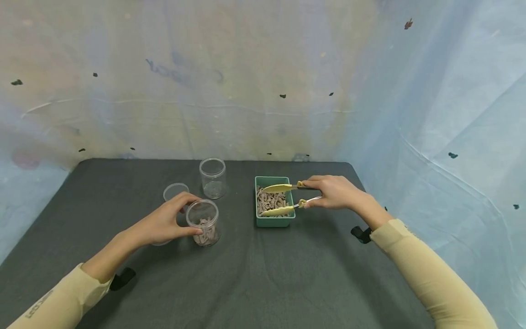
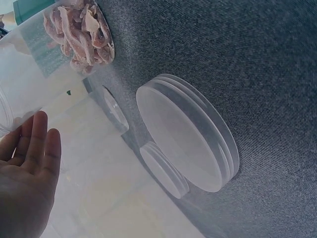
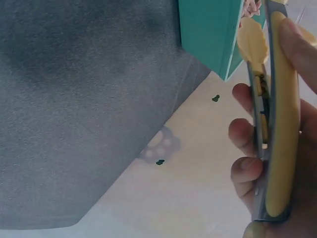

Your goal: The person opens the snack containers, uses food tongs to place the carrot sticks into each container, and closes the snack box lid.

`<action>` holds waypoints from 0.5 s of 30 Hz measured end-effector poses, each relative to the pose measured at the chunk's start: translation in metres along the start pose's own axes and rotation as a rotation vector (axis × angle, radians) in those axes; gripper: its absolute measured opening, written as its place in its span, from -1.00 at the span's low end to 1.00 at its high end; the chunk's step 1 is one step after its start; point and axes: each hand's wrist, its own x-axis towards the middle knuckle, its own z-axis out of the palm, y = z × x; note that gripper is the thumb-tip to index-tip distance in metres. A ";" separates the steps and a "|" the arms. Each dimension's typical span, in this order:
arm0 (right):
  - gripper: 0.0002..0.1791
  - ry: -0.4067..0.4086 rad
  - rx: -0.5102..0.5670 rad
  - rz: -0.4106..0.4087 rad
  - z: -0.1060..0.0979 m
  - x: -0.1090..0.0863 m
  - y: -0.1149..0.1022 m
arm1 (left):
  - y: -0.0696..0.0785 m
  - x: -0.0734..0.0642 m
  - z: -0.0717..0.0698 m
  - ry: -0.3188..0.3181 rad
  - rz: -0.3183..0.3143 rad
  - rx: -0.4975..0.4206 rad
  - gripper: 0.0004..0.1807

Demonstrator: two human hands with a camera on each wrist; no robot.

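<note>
My left hand (image 1: 170, 222) holds a clear plastic jar (image 1: 215, 214) near its rim, thumb on the near side and fingers around the back. Pinkish-brown curled strips (image 2: 81, 34) cover the bottom of this jar, which stands lidless on the table. To the right, my right hand (image 1: 334, 192) grips yellow-tipped tongs (image 3: 283, 119), fingers on one handle and thumb on the other. The tongs' two spread tips lie over a green rectangular tub (image 1: 276, 222) filled with more of the strips (image 1: 271, 203). No strip shows between the tips.
Behind the held jar stands a second clear jar (image 1: 213, 178) with nothing in it. Two clear round lids (image 2: 173, 134) lie on the dark cloth-covered table (image 1: 263, 278), left of the jars and partly behind my left hand in the head view. Pale sheeting (image 1: 246, 77) hangs behind the table.
</note>
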 end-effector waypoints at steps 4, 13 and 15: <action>-0.12 -0.059 0.005 0.035 -0.001 0.006 0.001 | 0.000 0.000 0.000 0.000 0.005 0.003 -0.21; -0.12 -0.157 0.023 0.035 -0.007 0.020 0.004 | 0.000 -0.001 0.000 -0.003 0.002 0.001 -0.20; -0.13 -0.163 0.020 0.030 -0.008 0.022 0.004 | -0.001 -0.001 0.000 -0.002 0.002 0.001 -0.20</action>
